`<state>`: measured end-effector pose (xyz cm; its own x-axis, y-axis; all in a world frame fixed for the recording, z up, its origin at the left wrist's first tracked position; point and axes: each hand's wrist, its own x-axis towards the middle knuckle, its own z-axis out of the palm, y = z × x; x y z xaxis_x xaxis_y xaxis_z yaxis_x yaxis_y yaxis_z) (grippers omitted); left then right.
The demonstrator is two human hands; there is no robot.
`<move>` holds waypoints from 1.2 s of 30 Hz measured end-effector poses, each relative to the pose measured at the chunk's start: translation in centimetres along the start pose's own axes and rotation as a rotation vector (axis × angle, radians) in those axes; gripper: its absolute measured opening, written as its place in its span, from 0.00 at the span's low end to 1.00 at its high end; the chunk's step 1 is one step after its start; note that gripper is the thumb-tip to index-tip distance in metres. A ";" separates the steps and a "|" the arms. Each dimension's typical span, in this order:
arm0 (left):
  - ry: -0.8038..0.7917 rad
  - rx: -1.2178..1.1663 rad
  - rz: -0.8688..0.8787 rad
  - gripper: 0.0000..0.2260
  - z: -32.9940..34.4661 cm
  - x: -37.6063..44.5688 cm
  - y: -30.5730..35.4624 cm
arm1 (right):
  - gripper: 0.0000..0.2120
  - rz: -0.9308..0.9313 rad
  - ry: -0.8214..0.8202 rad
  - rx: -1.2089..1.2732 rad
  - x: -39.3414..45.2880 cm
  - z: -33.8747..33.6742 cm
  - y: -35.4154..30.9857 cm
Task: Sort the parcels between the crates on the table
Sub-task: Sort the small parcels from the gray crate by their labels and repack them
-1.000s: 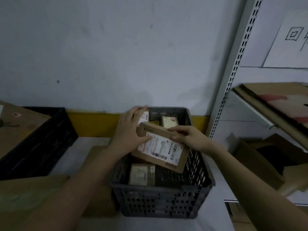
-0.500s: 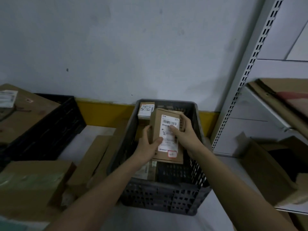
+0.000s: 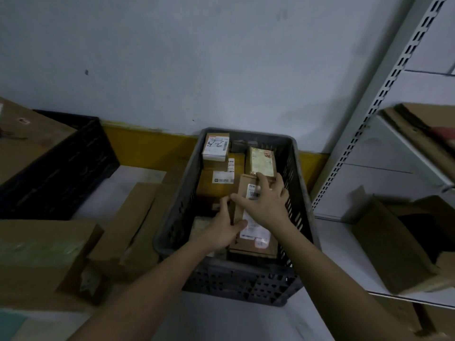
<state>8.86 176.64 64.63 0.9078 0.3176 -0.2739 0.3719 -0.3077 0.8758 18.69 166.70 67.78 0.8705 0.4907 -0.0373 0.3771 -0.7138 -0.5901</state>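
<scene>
— Where's the parcel (image 3: 253, 225)?
— Flat in the grey crate (image 3: 301, 193), right-hand side, long axis running away from the person — directly under both hands.
— Grip?
— Left hand (image 3: 225, 227) pinches its left edge; right hand (image 3: 267, 203) lies spread on top, fingers straight, nearer the far end.
— Material?
— Matte brown cardboard, slim rectangle, glossy white label.
</scene>
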 end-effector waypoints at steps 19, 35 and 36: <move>0.428 0.863 -0.086 0.28 -9.3 1.1 -5.7 | 0.42 0.283 -0.298 -0.225 4.6 2.4 2.6; 0.424 0.649 -0.072 0.26 -9.6 1.4 -6.1 | 0.21 0.089 -0.862 -0.320 4.4 7.2 5.9; 0.426 0.647 -0.075 0.26 -9.5 1.3 -5.9 | 0.18 0.067 -0.771 -0.291 4.5 7.2 6.1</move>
<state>5.96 187.37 62.92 0.7716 0.6353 -0.0329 0.5877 -0.6921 0.4190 22.61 168.15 58.22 0.4728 0.5715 -0.6707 0.4911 -0.8029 -0.3380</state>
